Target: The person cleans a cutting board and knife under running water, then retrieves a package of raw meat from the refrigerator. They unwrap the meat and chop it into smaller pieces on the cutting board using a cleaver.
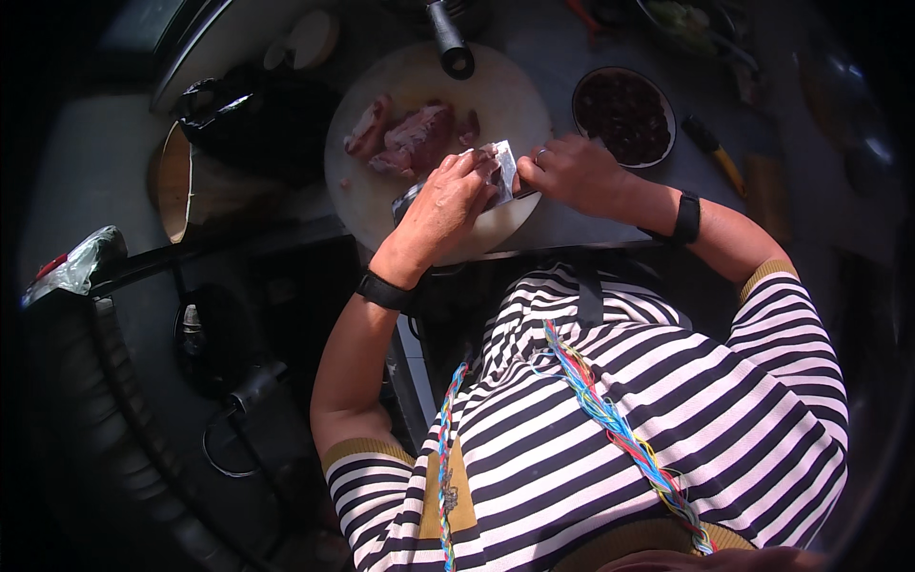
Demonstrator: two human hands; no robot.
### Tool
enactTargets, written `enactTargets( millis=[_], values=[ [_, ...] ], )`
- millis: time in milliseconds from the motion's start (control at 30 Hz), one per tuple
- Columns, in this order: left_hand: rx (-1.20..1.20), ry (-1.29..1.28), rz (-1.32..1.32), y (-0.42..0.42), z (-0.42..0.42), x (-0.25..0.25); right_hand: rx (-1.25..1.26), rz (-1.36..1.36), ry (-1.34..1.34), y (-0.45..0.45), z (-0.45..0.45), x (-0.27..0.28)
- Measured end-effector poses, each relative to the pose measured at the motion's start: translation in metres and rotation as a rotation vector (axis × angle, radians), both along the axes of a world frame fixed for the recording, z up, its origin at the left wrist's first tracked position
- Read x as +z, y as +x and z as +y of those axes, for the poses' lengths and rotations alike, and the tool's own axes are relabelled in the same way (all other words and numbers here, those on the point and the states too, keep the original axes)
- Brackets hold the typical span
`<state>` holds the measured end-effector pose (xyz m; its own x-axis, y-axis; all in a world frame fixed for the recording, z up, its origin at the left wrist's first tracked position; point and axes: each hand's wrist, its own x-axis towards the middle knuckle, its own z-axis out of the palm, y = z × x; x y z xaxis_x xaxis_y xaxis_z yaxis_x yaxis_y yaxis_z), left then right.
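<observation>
My right hand (572, 171), with a ring on one finger, is closed around the handle end of a knife, mostly hidden by the fingers. The shiny blade (506, 171) stands over the near right part of a round white cutting board (500, 79). My left hand (447, 196) is bent over a piece of dark red meat (492, 161) against the blade; its fingertips are partly hidden. Pieces of raw meat (422, 132) with pale fat lie on the board beyond my left hand. A dark band is on each wrist.
Behind my right hand stands a bowl (622, 114) of dark red pieces. A tool with a black and yellow handle (715, 156) lies right of it. A black handle (450, 43) juts over the board's far edge. A black plastic bag (250, 121) sits at the left.
</observation>
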<state>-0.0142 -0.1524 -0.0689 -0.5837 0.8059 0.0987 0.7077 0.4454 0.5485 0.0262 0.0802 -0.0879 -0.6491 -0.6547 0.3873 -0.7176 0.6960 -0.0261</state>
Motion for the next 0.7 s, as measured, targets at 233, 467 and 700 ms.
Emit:
enactTargets(
  millis=[233, 467, 700],
  values=[
    [0.136, -0.016, -0.075, -0.021, -0.038, -0.022, 0.033, -0.052, 0.000, 0.012, -0.003, 0.000],
    [0.349, 0.082, -0.424, -0.062, -0.056, -0.011, -0.020, -0.211, 0.036, 0.020, 0.014, 0.014],
    [0.603, -0.025, 0.090, -0.147, -0.133, -0.059, -0.127, -0.371, -0.092, 0.040, 0.037, 0.022]
  ],
)
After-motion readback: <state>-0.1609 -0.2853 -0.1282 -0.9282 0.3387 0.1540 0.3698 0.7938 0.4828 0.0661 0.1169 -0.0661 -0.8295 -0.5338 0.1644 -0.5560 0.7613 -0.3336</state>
